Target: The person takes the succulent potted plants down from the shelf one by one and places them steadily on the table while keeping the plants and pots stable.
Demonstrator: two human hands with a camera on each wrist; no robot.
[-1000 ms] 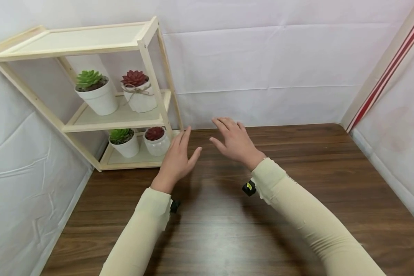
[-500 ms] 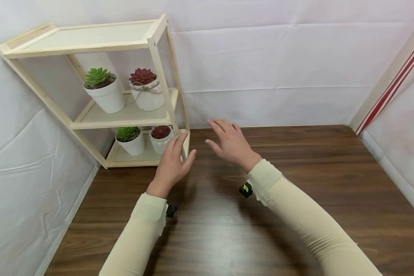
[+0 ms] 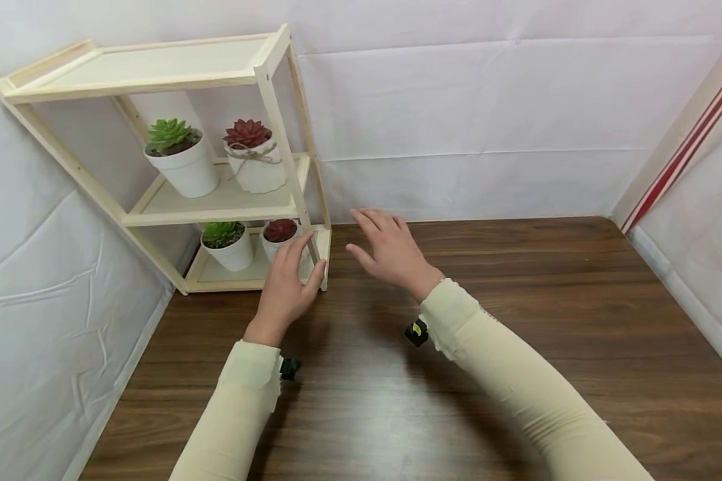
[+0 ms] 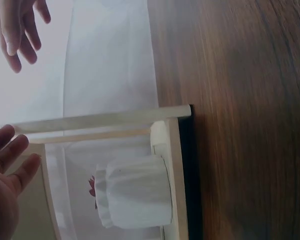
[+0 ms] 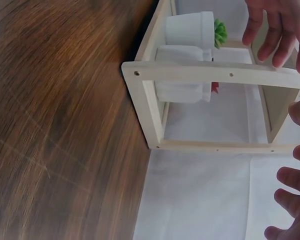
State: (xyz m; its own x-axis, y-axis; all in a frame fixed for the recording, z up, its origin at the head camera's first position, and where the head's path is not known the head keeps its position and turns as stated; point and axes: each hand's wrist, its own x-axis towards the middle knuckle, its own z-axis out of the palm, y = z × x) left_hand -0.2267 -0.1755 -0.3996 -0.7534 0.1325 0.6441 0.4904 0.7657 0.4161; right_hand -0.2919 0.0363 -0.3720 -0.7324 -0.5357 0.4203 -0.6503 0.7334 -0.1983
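Observation:
A light wooden shelf rack (image 3: 210, 217) stands at the back left of the brown table. My left hand (image 3: 285, 286) hovers before its lower right end, fingers extended and holding nothing. It partly hides a white pot with a red succulent (image 3: 279, 231) on the bottom tier. To the right of the rack, my right hand (image 3: 391, 252) hangs over the table with fingers spread, also holding nothing. In the left wrist view the white pot (image 4: 140, 192) sits inside the rack, beyond my left fingers. The right wrist view shows the rack's side frame (image 5: 200, 72) between both hands' fingers.
A green succulent in a white pot (image 3: 228, 248) shares the bottom tier. Above it stand another potted green succulent (image 3: 186, 167) and a twine-tied pot with a red succulent (image 3: 255, 167). White cloth walls (image 3: 457, 107) enclose the wooden table (image 3: 517, 321).
Both hands have drifted left, the left one passing across the rack's lower right corner. The head view shifted slightly early on. Rack and pots have stayed in place.

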